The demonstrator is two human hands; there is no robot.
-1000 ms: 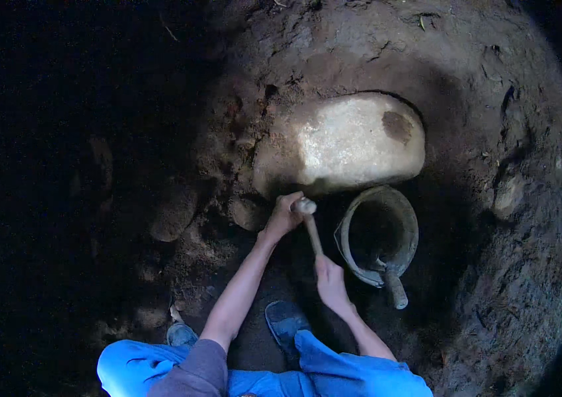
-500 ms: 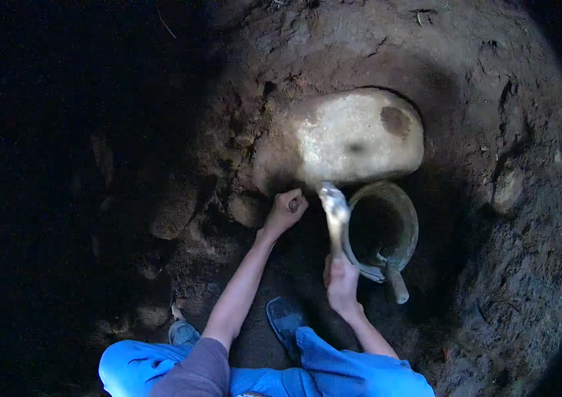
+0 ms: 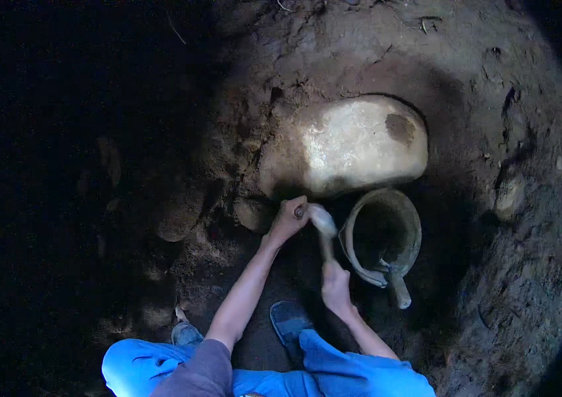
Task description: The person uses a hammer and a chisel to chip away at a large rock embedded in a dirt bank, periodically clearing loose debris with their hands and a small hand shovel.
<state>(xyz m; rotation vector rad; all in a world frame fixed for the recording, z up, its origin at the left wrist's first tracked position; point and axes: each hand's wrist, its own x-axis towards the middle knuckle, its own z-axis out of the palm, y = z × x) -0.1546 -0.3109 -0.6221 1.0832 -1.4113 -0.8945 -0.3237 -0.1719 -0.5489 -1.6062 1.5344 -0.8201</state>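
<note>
Hammer [image 3: 323, 222] in the right hand [image 3: 336, 288], rod [image 3: 299, 212] in the left [image 3: 288, 218].
Both hands are closed: the left curls into a fist around the rod, only its round end plain to see; the right wraps the hammer's shaft. The hammer's blurred head is just beside the left fist; whether it touches the rod I cannot tell. A bucket [image 3: 351, 245] stands right of the hammer, a stubby handle [image 3: 400, 293] jutting past its near rim. Beyond the hands, a pale stone [image 3: 367, 145] sits in dark dirt [image 3: 473, 119]; nearer, blue trousers [image 3: 367, 374] and shoes [image 3: 289, 323].
</note>
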